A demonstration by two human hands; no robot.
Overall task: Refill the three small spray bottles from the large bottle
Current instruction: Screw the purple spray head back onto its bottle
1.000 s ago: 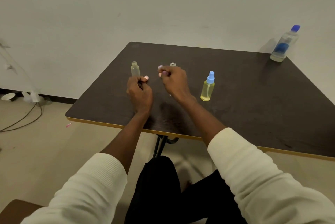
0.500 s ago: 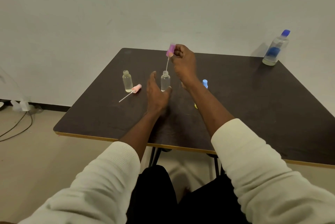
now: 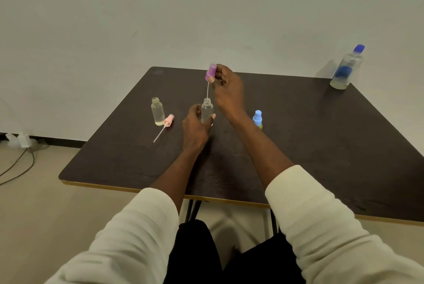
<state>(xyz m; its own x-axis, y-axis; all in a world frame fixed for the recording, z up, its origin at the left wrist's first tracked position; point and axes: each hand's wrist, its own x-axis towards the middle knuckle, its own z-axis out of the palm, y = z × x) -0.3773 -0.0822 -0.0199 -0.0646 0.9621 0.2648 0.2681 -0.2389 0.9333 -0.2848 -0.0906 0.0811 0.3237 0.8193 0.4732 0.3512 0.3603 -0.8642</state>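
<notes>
You are seated at a dark brown desk [image 3: 298,146] with a pale edge, looking down at both of your hands. Your left hand [image 3: 195,123] rests on the desk and its fingers curl around the lower part of a clear small spray bottle [image 3: 207,109], which stands upright with its neck uncovered near the middle of the desk. Your right hand [image 3: 227,88] is raised above that bottle, and its fingers pinch a purple spray cap [image 3: 210,72]. The cap's thin dip tube [image 3: 207,90] hangs down from it, with its lower end just above the bottle's open neck.

To the left, a second clear small bottle [image 3: 157,111] stands upright and uncapped, with a little liquid at its bottom. Just beside it, a pink spray cap [image 3: 168,120] lies on its side on the desk, its tube pointing toward you and to the left.

To the right, a third small bottle with a blue spray cap [image 3: 257,118] stands upright, partly hidden behind your right forearm; yellowish liquid shows at its base.

The large bottle [image 3: 347,67] with a blue lid stands at the far right corner of the desk, well apart from the others, nearly empty with a little liquid at the bottom.

Cream sleeves [image 3: 321,226] cover both of your forearms.
</notes>
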